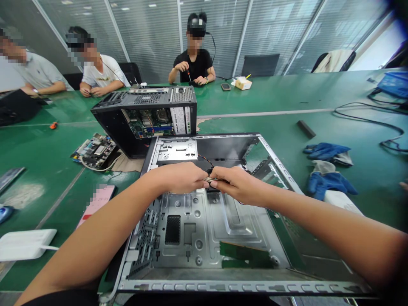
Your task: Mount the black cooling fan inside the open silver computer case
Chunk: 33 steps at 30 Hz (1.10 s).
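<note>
An open metal computer case lies flat in front of me, its inner panel facing up. Over its middle my left hand and my right hand meet, fingers pinched on a short light-coloured twisted cable. A thin dark and red wire runs from near the fingers toward the back of the case. Something dark shows between and under the fingertips, too hidden to name. Green memory sticks rest in the lower right part of the case.
Behind stands a second computer case; a circuit board lies left of it. A pink phone and white adapter are at left, blue gloves at right. People sit across the green table.
</note>
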{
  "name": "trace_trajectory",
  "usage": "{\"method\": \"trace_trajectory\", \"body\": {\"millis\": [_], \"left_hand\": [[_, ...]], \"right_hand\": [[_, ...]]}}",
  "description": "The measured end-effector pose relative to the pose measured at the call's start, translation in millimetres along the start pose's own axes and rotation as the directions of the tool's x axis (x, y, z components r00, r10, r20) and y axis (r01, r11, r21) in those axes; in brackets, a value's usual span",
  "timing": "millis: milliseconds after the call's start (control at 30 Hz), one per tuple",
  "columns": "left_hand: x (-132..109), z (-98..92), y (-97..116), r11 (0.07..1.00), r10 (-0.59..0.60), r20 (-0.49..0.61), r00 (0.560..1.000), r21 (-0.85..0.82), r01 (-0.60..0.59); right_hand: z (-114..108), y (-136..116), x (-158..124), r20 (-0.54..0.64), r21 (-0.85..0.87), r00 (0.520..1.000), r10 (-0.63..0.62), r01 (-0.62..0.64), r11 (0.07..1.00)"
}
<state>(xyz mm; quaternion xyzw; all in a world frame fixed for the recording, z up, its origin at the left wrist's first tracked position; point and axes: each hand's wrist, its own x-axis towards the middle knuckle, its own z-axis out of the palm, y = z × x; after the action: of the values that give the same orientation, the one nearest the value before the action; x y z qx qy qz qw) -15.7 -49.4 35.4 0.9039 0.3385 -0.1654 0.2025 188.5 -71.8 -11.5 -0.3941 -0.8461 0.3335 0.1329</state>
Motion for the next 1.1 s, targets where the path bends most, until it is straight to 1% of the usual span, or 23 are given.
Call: {"method": "trace_trajectory", "body": {"millis": [133, 233, 467, 533, 633, 733, 933, 1100], "left_hand": [[0.0, 1.0, -0.5, 1.000, 0.024, -0.018, 1.000, -0.012, -0.024], [0.6, 1.4, -0.9, 1.000, 0.020, -0.014, 1.000, -0.016, -0.020], [1.4, 1.3, -0.3, 1.000, -0.016, 0.012, 1.000, 0.010, 0.015], [1.1, 1.6, -0.4, 1.000, -0.018, 0.013, 1.000, 0.009, 0.018], [0.8, 2.8, -1.3, 1.000, -0.012, 0.007, 1.000, 0.016, 0.012], [1.0, 3.9, -2.5, 1.000, -0.005, 0.009, 1.000, 0.023, 0.005], [1.1, 3.2, -2.3, 1.000, -0.004, 0.023, 1.000, 0.015, 0.004], [0.3, 2.5, -1.8, 1.000, -0.001, 0.044, 0.999, 0.002, 0.000]], "right_hand": [[-0.3, -1.3, 0.2, 0.005, 0.002, 0.999, 0.036, -0.036, 0.999], [-0.2, -0.9, 0.2, 0.016, 0.005, 0.998, 0.058, -0.058, 0.998], [-2.6, 0.0, 0.1, 0.120, 0.117, 0.991, 0.053, -0.067, 0.991], [-2.9, 0.1, 0.0, 0.134, 0.140, 0.990, 0.053, -0.071, 0.988], [-2.6, 0.3, 0.5, 0.122, 0.141, 0.990, 0.068, -0.085, 0.986], [-1.7, 0.3, 0.8, 0.087, 0.102, 0.994, 0.072, -0.081, 0.991], [0.8, -0.5, 1.1, 0.042, -0.058, 0.998, 0.055, -0.052, 0.997], [2.6, -2.0, 1.5, 0.070, -0.159, 0.996, 0.052, -0.040, 0.986]]}}
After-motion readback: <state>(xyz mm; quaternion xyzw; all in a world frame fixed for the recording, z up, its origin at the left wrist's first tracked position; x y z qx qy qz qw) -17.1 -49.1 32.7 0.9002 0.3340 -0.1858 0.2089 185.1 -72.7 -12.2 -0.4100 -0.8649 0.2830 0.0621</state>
